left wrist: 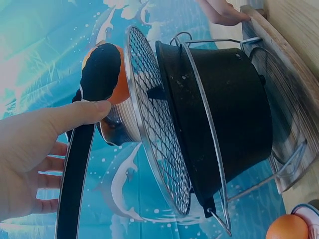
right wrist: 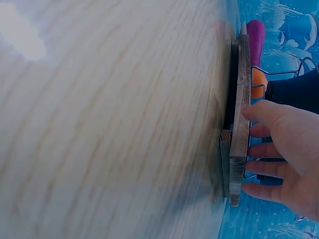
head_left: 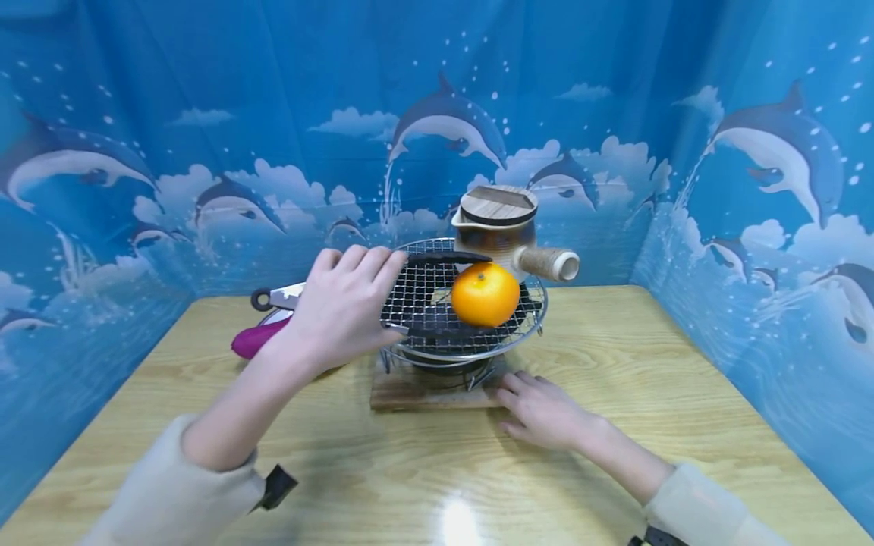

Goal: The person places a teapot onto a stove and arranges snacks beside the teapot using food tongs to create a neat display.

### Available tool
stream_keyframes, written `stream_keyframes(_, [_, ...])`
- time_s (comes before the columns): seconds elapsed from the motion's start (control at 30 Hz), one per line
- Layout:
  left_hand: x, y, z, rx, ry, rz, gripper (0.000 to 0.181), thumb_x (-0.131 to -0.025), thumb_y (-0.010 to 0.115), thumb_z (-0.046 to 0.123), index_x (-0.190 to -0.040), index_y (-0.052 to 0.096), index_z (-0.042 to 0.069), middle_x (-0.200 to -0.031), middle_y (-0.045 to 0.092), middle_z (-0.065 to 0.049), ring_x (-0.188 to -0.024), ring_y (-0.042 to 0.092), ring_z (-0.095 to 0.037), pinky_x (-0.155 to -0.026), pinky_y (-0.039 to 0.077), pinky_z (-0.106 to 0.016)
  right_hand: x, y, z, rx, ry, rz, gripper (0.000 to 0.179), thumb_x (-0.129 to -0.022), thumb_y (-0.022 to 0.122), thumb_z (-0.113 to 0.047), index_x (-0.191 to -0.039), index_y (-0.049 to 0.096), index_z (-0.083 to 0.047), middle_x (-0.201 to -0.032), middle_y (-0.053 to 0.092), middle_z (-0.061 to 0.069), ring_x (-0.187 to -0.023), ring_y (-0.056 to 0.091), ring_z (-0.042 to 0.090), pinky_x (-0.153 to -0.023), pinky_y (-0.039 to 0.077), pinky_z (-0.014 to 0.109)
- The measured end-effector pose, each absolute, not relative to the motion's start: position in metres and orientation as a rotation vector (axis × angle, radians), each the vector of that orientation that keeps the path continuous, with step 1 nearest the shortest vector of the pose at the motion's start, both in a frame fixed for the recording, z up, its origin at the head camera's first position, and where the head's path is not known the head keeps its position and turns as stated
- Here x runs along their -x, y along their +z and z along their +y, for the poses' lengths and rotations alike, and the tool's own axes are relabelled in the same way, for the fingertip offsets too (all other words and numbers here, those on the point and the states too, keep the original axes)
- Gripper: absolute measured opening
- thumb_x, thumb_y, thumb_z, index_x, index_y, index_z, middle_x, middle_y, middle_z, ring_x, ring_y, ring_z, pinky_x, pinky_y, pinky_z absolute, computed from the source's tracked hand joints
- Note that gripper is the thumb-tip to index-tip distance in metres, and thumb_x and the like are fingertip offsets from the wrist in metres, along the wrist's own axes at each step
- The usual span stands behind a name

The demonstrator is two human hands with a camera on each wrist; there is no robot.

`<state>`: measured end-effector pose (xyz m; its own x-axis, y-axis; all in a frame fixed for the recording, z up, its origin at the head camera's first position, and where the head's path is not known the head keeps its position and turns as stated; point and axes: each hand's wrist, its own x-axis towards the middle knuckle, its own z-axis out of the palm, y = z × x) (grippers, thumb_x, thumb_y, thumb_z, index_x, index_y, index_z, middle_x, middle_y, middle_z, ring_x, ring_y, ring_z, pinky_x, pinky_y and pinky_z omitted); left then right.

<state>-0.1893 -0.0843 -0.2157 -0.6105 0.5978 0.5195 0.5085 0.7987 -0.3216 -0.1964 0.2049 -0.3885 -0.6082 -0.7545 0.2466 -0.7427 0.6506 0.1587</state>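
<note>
My left hand point(head_left: 348, 303) grips a pair of kitchen tongs point(left wrist: 75, 184) with metal arms and black tips. An orange point(head_left: 485, 294) sits between the spread tips, close over the round wire grill rack point(head_left: 419, 292). The rack lies on top of a black stove point(left wrist: 219, 104) in a wire frame. Below that is a wooden board point(head_left: 410, 396). Fingertips of my right hand point(head_left: 546, 409) rest against the board's near right edge, with the fingers mostly straight in the right wrist view.
Behind the orange, on the rack, stands a side-handled teapot point(head_left: 495, 227) with a wooden lid. A purple elongated vegetable point(head_left: 256, 339) lies left of the stove, partly behind my left arm. Another orange point(left wrist: 287, 229) shows low in the left wrist view. Dolphin-printed curtains enclose the table.
</note>
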Motion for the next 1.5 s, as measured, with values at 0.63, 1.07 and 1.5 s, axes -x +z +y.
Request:
stream_keyframes(0.63, [0.194,-0.216,-0.067,0.823,0.178,-2.483,0.093,-0.060,0.078,0.054,-0.133,0.047,0.006,-0.125,0.053,-0.012,-0.108,0.048,-0.028,-0.083,0.037,-0.044,0.197,-0.387,0.206,-1.210,-0.035,-2.585,0.042,-0.081,0.067,-0.033,-0.115,0.062,-0.009,-0.108,0.057,0.006,-0.096,0.056,0.023,-0.082,0.049,0.039])
stream_keyframes(1.07, [0.196,-0.215,-0.061,0.822,0.219,-2.561,0.095,-0.061,0.075,0.061,-0.134,0.045,0.007,-0.127,0.051,-0.011,-0.110,0.046,-0.028,-0.084,0.036,-0.043,0.197,-0.387,0.206,-1.212,-0.042,-2.599,0.044,-0.081,0.067,-0.033,-0.118,0.060,-0.009,-0.113,0.058,0.008,-0.101,0.056,0.024,-0.088,0.047,0.041])
stream_keyframes(1.5, [0.200,-0.212,-0.057,0.846,0.181,-2.617,0.096,-0.060,0.075,0.062,-0.134,0.046,0.007,-0.126,0.051,-0.011,-0.108,0.046,-0.028,-0.083,0.036,-0.043,0.197,-0.386,0.206,-1.215,-0.031,-2.601,0.044,-0.082,0.067,-0.033,-0.118,0.060,-0.008,-0.113,0.058,0.007,-0.100,0.056,0.023,-0.085,0.048,0.039])
